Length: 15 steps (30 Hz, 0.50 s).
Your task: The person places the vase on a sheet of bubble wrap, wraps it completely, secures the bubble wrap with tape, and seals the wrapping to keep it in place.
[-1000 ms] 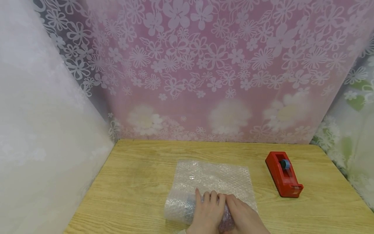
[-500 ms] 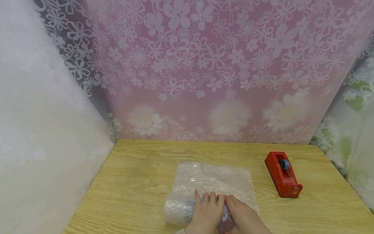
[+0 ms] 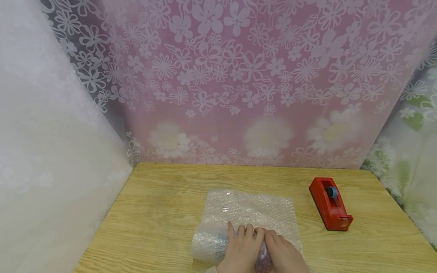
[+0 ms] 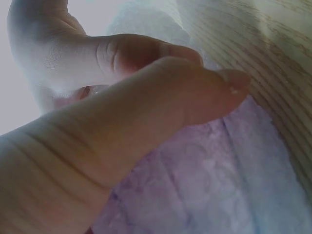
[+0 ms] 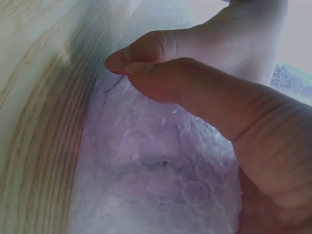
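Observation:
A sheet of bubble wrap lies flat on the table, its near part rolled around a purplish object. What that object is cannot be made out through the layers. Across the top of the roll my left hand grips it, fingers over the far side. Right beside it my right hand holds the roll's right part, the two hands touching. Both wrist views show the thumbs, one of them the left thumb, meeting tip to tip along the near side of the wrapped bundle.
To the right stands a red tape dispenser with a small blue-cored roll of tape. The wooden tabletop ends at a pink floral curtain. Pale curtains hang at the left and right sides.
The bubble wrap and hands have slid slightly toward the front edge since a second ago. My right hand's fingers have shifted a little on the roll. Both hands keep their hold.

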Available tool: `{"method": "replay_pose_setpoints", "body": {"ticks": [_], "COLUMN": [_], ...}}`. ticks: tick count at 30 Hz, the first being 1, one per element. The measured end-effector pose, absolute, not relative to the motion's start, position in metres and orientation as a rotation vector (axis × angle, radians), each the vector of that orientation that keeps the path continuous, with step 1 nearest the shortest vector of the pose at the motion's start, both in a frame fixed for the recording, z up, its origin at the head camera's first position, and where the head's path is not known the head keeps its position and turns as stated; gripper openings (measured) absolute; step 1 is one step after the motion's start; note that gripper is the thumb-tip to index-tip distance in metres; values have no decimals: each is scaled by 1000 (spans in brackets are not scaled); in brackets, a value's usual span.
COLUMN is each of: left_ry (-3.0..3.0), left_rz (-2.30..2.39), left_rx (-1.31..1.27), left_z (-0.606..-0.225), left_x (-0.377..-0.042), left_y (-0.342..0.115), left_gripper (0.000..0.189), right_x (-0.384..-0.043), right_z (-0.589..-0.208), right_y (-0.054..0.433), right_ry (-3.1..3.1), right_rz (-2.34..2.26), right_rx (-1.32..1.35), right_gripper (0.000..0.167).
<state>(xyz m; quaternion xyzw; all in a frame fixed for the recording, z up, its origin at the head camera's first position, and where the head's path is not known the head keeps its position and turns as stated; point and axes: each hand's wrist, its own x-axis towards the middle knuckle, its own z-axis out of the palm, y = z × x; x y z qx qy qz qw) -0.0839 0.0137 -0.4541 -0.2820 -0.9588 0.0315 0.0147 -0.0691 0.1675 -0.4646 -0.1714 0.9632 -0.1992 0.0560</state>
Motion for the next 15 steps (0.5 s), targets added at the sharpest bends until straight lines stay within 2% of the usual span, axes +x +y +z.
{"method": "replay_pose_setpoints", "body": {"ticks": [15], "left_ry": [-2945], "left_rz": [101], "left_rx": [-872], "left_z": [-455], "left_x": [-83], "left_y": [13], "left_gripper": [79], "right_x": [-68], "right_z": [-464], "right_y": [167], "right_ry": [2909], "right_rz": [-624], "right_rx": [-516], "right_gripper": [110]}}
